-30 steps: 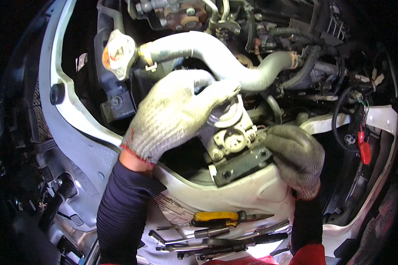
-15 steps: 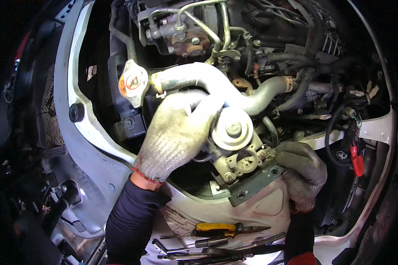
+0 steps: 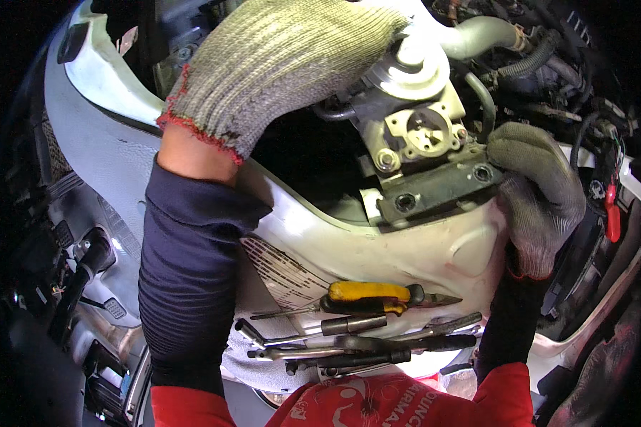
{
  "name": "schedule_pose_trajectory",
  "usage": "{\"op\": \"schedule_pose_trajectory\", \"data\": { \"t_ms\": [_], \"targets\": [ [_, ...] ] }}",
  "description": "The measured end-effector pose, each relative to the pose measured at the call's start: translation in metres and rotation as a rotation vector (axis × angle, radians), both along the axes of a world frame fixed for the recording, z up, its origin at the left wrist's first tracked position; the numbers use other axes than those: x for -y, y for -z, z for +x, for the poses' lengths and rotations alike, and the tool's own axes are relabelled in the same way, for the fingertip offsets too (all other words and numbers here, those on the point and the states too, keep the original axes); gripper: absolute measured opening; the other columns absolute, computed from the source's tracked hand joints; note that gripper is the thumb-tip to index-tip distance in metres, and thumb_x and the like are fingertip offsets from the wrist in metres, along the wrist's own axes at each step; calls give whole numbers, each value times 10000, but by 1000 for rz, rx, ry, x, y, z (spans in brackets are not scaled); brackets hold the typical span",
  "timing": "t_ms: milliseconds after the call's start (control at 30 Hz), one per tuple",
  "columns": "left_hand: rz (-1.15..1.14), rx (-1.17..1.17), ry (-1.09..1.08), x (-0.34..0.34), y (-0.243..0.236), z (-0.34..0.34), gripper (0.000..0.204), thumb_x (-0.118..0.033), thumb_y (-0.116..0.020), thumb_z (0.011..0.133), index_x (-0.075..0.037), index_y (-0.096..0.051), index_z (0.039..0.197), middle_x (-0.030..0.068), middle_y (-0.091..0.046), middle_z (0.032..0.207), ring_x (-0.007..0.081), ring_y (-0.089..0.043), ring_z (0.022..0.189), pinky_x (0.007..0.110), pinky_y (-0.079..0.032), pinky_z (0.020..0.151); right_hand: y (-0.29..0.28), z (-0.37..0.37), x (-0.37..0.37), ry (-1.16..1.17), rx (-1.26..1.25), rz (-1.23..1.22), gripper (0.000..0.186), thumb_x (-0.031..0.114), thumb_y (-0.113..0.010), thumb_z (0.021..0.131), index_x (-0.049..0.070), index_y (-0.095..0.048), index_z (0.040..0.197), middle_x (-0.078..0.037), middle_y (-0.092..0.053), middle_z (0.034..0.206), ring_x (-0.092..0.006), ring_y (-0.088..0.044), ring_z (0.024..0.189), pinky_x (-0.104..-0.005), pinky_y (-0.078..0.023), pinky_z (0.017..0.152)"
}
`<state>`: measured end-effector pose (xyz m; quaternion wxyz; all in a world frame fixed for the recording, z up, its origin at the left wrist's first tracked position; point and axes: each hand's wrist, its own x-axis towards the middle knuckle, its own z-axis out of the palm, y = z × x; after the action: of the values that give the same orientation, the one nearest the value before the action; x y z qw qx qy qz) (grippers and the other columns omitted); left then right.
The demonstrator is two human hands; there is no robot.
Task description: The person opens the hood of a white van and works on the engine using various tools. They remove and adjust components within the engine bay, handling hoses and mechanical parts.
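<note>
A diesel fuel filter head with a pale round priming-pump cap (image 3: 410, 71) sits at the edge of the engine bay. Below the cap is an exposed round opening (image 3: 427, 133) in a metal flange. My left hand (image 3: 292, 53), in a knitted glove with red cuff stitching, reaches over beside the cap; its fingers are hidden or lost in glare. A dark metal bracket (image 3: 441, 186) with bolt holes runs under the head. At the bracket's right end my gloved right hand (image 3: 538, 185) has its fingers curled, tips against the assembly; what they pinch is hidden.
Yellow-handled pliers (image 3: 370, 292), a screwdriver (image 3: 285, 312) and several ratchets and sockets (image 3: 363, 346) lie on the white body panel near me. A thick silver pipe (image 3: 484, 35) crosses behind the cap. A red-sleeved connector (image 3: 612, 213) hangs at right. A pedal (image 3: 114, 307) shows lower left.
The view has tipped down and come closer, so the engine parts sit higher and my red shirt shows. My left hand stays by the cap and pipe; the right stays at the bracket end.
</note>
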<state>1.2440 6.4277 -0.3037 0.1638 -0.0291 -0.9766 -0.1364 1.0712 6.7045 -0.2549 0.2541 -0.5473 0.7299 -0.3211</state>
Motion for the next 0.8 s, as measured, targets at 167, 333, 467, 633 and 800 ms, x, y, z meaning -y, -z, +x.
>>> {"op": "schedule_pose_trajectory", "data": {
  "t_ms": [167,333,467,633,800],
  "targets": [
    [82,-3,96,-6,-24,-12,182,-137,-649,937,-34,-683,1083,129,-676,894,301,-679,838,395,-553,755,11,5,13,-70,-29,-149,305,-102,-711,810,-9,-748,1098,-203,-708,1176,-316,-701,1101,-389,-531,990],
    [654,586,-358,-43,-49,-19,327,-308,-639,1041,-1,-749,1019,62,-722,849,118,-636,748,291,-501,690,23,12,20,-20,-109,-153,273,-81,-820,738,11,-781,993,-114,-756,1024,-206,-732,965,-303,-576,855],
    [786,465,-458,-72,-61,-33,333,-304,-718,984,-2,-763,1116,62,-755,909,110,-658,775,295,-515,698,31,3,31,-99,-33,-327,282,-53,-806,771,13,-759,1041,-120,-747,1028,-210,-731,965,-312,-588,830],
    [1082,620,-506,-51,-61,-41,329,-285,-748,943,-3,-764,1111,74,-756,919,128,-672,794,302,-521,710,27,-12,24,-211,89,-295,244,8,-816,795,-8,-746,1028,-158,-746,991,-268,-754,892,-361,-617,774],
    [810,559,-492,-44,-39,-25,332,-272,-751,928,-4,-758,1124,81,-749,939,145,-681,830,310,-527,745,6,-2,23,-26,424,-3,241,36,-800,873,-37,-737,1094,-147,-740,1047,-243,-754,917,-341,-634,814]
  ]
}}
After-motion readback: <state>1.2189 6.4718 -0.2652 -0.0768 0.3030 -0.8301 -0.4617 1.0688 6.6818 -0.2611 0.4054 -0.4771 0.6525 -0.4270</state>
